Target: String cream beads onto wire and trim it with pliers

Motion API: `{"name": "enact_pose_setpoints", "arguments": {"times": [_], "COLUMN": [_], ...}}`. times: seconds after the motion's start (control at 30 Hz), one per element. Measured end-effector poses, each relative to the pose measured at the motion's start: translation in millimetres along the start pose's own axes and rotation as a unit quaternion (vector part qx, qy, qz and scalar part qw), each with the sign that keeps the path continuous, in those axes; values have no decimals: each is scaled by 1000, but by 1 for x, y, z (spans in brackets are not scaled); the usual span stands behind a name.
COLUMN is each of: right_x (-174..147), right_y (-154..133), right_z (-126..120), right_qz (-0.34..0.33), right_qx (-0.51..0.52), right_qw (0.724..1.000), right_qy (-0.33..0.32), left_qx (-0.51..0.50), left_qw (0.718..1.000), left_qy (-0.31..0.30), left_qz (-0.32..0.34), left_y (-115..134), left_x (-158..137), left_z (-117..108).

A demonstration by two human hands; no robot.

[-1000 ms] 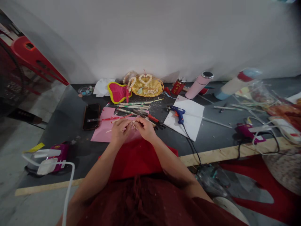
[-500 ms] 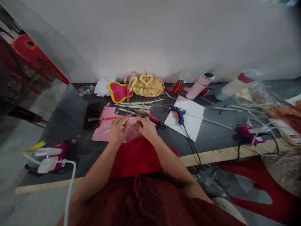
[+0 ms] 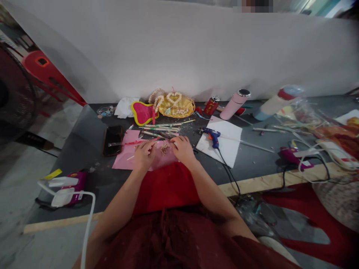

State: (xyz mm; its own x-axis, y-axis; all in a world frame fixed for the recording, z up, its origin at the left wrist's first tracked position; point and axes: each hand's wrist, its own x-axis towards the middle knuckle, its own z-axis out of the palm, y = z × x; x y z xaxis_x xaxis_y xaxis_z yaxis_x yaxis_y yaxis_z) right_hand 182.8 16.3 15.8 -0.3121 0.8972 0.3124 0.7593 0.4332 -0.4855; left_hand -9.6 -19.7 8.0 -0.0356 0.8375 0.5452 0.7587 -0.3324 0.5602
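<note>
A small beige beaded-looking piece [image 3: 164,148] lies on the pink paper [image 3: 120,161] between my two hands. Beside it on the left is my left hand [image 3: 144,154], fingers curled in a pinch; whatever is in them is too small to make out. A red stick-like strip [image 3: 134,142] runs up to this hand. My right hand [image 3: 183,150] rests to the right of the piece, fingers apart and bent over the spot where the pliers lay, covering most of them. Just behind the hands are several green-and-white paper-wrapped sticks [image 3: 161,129].
A blue glue gun [image 3: 214,137] lies on white paper [image 3: 232,130]. Behind stand a yellow basket [image 3: 189,108] with beaded hearts, a red can [image 3: 211,105] and a pink flask [image 3: 234,104]. A phone [image 3: 112,140] and a purple power socket [image 3: 77,188] are at left.
My right hand has let go of the beige piece, which now lies on the paper, and has moved right over the pliers. My left hand stays nearly where it was.
</note>
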Motion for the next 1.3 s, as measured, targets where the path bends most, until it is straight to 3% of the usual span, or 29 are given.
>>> {"name": "enact_pose_setpoints", "arguments": {"times": [0.1,0.23,0.33,0.5,0.6,0.7,0.8,0.9,0.97,1.07,1.13,1.3], "right_x": [0,-1,2,10,13,11,5,-3,-6,-8,-9,-14], "right_y": [11,22,27,33,35,29,13,-4,-11,-12,-9,-7], "right_z": [-15,-16,-11,-17,-30,-41,-42,-34,-26,-16,-11,-6], "right_qz": [24,20,7,10,53,103,121,123,109,22,-32,-52], "right_qx": [-96,-150,-158,-112,-4,193,409,518,494,346,227,39], "right_qw": [995,985,982,990,999,971,903,845,861,937,973,997], "right_qy": [-13,-82,-104,-84,3,98,44,-42,-53,-29,-9,-39], "left_qx": [3,10,12,4,-1,-5,-16,-27,-34,-52,-66,-100], "left_qw": [1000,1000,1000,1000,1000,1000,1000,999,999,996,992,983], "left_qy": [3,8,18,24,21,16,15,26,36,71,105,147], "left_qz": [-4,1,4,13,13,15,3,-6,-3,-3,-16,-48], "left_y": [2,3,1,1,1,0,0,1,3,6,9,15], "left_x": [0,-1,-1,-1,-2,-2,-2,0,3,7,10,17], "left_z": [0,2,3,3,3,4,7,5,-1,-12,-19,-27]}}
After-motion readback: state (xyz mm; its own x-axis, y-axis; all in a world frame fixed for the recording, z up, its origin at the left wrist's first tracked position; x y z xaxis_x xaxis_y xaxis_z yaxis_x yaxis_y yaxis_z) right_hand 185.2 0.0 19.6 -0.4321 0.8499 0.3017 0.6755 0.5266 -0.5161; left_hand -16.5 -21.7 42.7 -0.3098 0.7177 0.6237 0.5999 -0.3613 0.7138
